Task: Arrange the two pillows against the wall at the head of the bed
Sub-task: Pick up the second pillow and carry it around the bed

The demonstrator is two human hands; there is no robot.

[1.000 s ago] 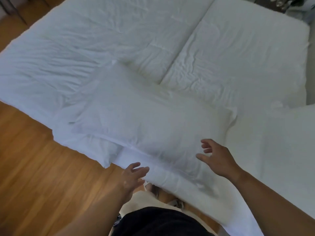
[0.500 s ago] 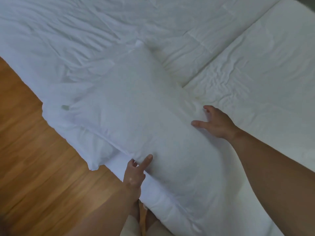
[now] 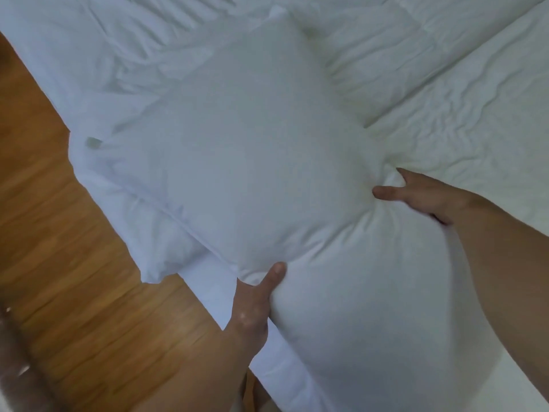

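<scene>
A large white pillow (image 3: pixel 252 162) lies diagonally across the near edge of the white bed (image 3: pixel 463 93). My left hand (image 3: pixel 255 298) grips its near long edge, thumb pressed on top and fingers tucked underneath. My right hand (image 3: pixel 421 194) pinches its far long edge, and the fabric puckers between the two hands. A second white pillow (image 3: pixel 148 233) lies partly under the first one, its corner hanging over the edge of the bed. No wall is in view.
A wooden floor (image 3: pixel 59 248) runs along the left of the bed. A seam (image 3: pixel 445 63) divides the rumpled left half of the bedding from the smoother right half. A blurred grey object (image 3: pixel 17 367) shows at the bottom left corner.
Both hands went from hovering open above the pillow to closing on its two long edges. The view has moved in closer to the bed.
</scene>
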